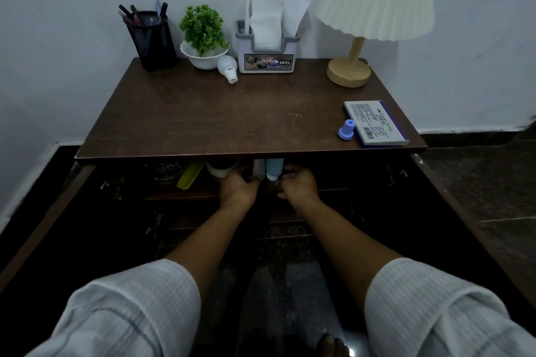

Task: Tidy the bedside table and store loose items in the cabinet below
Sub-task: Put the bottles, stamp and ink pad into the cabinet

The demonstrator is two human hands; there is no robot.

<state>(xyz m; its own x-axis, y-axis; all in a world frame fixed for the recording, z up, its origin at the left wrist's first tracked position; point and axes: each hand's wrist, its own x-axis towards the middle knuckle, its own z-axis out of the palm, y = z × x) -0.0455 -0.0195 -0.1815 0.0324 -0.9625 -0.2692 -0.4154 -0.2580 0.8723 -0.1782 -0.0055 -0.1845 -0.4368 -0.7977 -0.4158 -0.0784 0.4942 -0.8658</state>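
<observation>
Both my hands reach into the open cabinet under the brown bedside table point(203, 119). My left hand point(237, 187) curls around the bottom of a white bottle point(258, 168). My right hand point(298, 184) sits beside a pale blue bottle point(274, 169); its fingers are bent, and I cannot tell what they hold in the dark. On the cabinet shelf lie a yellow-green item point(190, 175), a white cup point(219, 169) and a glass dish point(168, 169). On top remain a loose light bulb point(228, 68), a blue cap point(346, 130) and a white-and-purple box point(375, 123).
Along the back stand a black mesh pen holder point(153, 40), a potted plant in a white bowl point(204, 38), a tissue holder point(268, 49) and a pleated lamp point(374, 9). Cabinet doors point(43, 229) swing open on both sides. The floor is dark tile point(493, 182).
</observation>
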